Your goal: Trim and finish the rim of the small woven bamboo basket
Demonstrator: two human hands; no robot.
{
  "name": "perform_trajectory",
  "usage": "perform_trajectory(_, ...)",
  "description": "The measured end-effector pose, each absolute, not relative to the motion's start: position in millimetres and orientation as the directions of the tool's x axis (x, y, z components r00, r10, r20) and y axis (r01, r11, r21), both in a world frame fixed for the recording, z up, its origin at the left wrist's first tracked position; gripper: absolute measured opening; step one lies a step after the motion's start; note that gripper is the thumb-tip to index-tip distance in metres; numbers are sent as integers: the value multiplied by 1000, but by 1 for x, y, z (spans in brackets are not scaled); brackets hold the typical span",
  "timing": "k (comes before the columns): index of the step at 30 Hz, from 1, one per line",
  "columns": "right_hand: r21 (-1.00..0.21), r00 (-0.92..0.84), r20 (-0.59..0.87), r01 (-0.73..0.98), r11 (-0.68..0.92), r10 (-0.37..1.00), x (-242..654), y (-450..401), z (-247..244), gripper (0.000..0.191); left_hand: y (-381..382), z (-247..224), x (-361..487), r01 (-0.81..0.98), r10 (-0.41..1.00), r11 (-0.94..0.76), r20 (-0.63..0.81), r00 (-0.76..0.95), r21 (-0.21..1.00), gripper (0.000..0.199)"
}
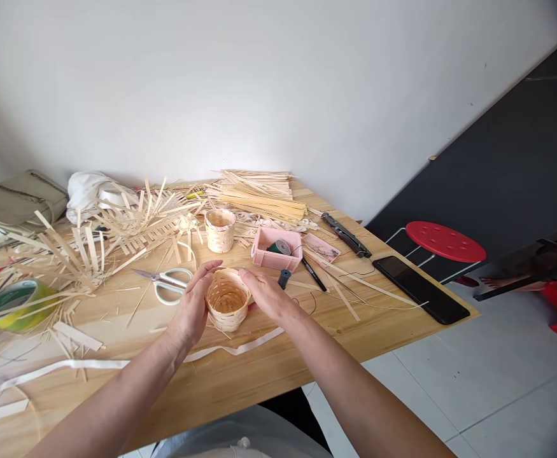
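Between my two hands is a small woven basket (228, 318), its open top tilted toward me so the inside shows. My left hand (196, 302) is curved round its left side, and my right hand (266, 294) grips its right side near the rim. Most fingertips are hidden behind the basket. Just left of my left hand lie white-handled scissors (169, 286). Beyond the basket stands a second small woven basket (219, 238). A white ribbon (240, 348) runs along the table in front of me.
A pink box (277, 254) holds a thread spool; a dark spool (284, 278) and black pen (314, 273) lie near it. Loose wooden strips (130, 229) cover the left and back. Green tape (18, 305) sits left, a phone (421, 289) right. A red stool (445, 240) stands beyond.
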State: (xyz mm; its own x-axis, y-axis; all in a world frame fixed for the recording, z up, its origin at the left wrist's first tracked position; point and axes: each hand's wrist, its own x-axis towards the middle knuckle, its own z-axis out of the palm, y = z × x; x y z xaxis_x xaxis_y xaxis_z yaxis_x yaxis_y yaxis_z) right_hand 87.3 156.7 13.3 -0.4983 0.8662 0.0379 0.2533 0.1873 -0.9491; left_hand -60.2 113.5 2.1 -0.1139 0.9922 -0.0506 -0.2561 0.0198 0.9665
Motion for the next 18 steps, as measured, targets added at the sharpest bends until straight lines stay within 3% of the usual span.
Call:
perform_trajectory(7, -938, -476, -3, 306, 162, 880, 86, 158, 12, 40, 113, 2, -62, -228, 994, -19, -7, -111, 973, 33)
perform_trajectory(12, -901, -408, -41, 409, 142, 912, 111, 154, 32, 56, 116, 5, -65, -210, 992, -36, 10, -123, 977, 32)
perform_trajectory(15, -753, -492, -11, 577, 316, 870, 130, 138, 41, 33, 116, 9, -73, -81, 991, -81, 71, -116, 993, 38)
perform_trajectory(18, -571, -665, -143, 660, 488, 733, 137, 115, 29, 6, 108, 22, -87, 158, 938, -223, 256, -233, 962, 36)
